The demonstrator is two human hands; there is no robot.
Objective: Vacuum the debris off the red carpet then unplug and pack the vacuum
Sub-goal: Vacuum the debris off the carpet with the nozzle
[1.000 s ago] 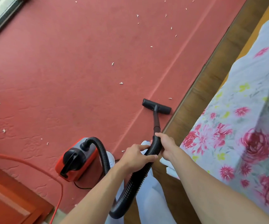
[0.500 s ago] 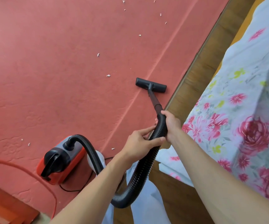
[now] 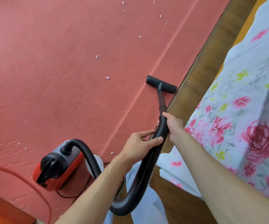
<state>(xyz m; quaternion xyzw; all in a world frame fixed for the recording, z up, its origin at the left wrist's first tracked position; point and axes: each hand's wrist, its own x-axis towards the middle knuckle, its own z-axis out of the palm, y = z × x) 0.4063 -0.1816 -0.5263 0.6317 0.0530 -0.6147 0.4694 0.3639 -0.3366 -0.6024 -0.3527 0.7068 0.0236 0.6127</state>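
Nozzle head (image 3: 161,84) lies flat on the red carpet (image 3: 66,70), its right end at the carpet's edge beside the wooden bed frame (image 3: 200,75); open carpet with white scraps (image 3: 107,77) spreads left and ahead. Right hand (image 3: 173,125) grips the ribbed hose (image 3: 146,167) just below the wand, left hand (image 3: 138,143) pinches it slightly lower. Vacuum body (image 3: 59,168) sits near left on the carpet; the left forearm hides part of the hose, and the orange cord (image 3: 9,170) is cut off at the frame's edges.

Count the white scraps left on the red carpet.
11 scraps: six far beyond the nozzle, two left of it, two left of the vacuum, one right of it. Others may be hidden.
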